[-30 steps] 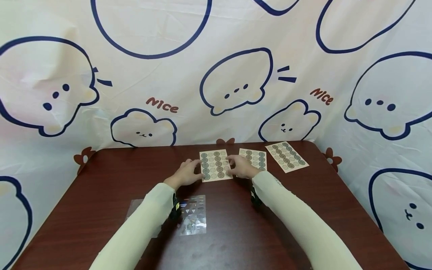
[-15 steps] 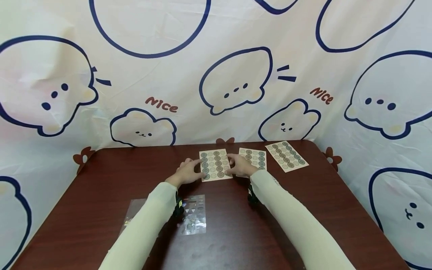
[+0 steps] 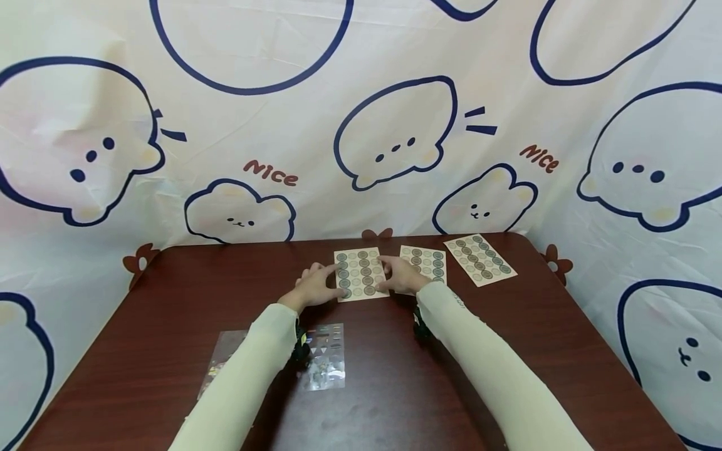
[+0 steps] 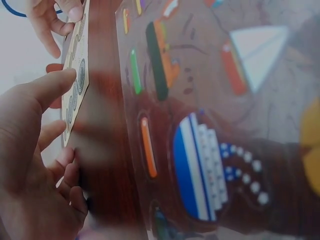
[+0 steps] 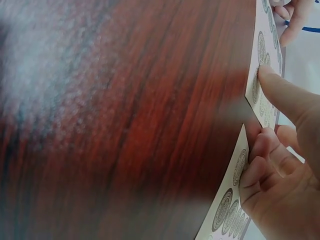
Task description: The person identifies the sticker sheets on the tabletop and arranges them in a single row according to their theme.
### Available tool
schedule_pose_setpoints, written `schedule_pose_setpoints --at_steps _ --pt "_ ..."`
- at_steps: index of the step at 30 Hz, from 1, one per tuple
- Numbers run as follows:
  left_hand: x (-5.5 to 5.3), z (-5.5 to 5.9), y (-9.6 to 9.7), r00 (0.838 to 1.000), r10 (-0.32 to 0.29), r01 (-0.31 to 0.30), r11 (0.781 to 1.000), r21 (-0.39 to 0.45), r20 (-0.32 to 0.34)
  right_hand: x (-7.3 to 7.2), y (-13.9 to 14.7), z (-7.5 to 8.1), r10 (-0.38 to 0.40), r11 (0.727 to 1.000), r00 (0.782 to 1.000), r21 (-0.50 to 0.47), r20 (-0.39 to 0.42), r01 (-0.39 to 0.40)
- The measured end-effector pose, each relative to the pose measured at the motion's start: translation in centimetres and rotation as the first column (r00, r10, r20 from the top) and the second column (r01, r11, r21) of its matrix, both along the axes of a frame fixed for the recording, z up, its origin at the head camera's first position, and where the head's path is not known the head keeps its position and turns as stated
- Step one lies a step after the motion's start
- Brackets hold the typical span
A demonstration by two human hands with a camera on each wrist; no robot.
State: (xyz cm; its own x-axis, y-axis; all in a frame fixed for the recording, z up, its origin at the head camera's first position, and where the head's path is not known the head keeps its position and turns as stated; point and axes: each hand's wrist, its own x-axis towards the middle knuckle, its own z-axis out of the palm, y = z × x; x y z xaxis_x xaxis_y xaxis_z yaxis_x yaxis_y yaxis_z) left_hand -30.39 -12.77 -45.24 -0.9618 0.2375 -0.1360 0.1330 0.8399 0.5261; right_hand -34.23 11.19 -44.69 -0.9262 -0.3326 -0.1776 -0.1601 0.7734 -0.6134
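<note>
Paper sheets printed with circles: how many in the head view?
3. The left sheet lies between the left hand and right hand; the middle sheet is partly hidden behind the right hand; the right sheet lies angled farther right. Any stacked underneath would be hidden.

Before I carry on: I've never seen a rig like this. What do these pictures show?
There is no machine here, just a person's two bare hands. The wide picture comes from a camera on the head; the two close, tilted ones come from the wrists. On the dark wooden table lie a left sheet, a middle sheet and a right sheet, all cream with printed circles. Nearer, clear plastic with small pictures shows beside the left sleeve. The left hand and right hand touch opposite edges of the left sheet; whether they grip it, I can't tell.
</note>
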Motion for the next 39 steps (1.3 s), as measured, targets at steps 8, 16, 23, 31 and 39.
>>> schedule_pose_setpoints --at_steps 8,16,23,31,39 --pt "-0.13 0.00 0.07 1.000 0.001 0.000 1.000 -0.032 0.009 -0.11 0.04 0.02 0.018 0.999 1.000 0.031 0.024 -0.018" --pt "-0.12 0.09 0.07 1.000 -0.001 0.002 0.999 -0.033 0.017 -0.08 0.11 0.21 0.023 0.999 0.998 0.029 0.061 -0.024" --pt "0.08 0.20 0.04 1.000 0.003 -0.002 1.000 -0.021 0.026 0.02 0.32 0.54 0.055 0.997 0.996 0.049 0.072 -0.059" --pt "0.01 0.05 -0.06 1.000 -0.004 0.005 1.000 -0.026 0.021 -0.02 0.50 0.49 0.080 0.994 0.995 0.074 0.066 -0.085" --pt "-0.02 0.16 -0.05 1.000 -0.010 0.011 0.999 -0.033 0.027 0.03 0.48 0.44 0.069 0.995 0.996 0.074 0.064 -0.074"
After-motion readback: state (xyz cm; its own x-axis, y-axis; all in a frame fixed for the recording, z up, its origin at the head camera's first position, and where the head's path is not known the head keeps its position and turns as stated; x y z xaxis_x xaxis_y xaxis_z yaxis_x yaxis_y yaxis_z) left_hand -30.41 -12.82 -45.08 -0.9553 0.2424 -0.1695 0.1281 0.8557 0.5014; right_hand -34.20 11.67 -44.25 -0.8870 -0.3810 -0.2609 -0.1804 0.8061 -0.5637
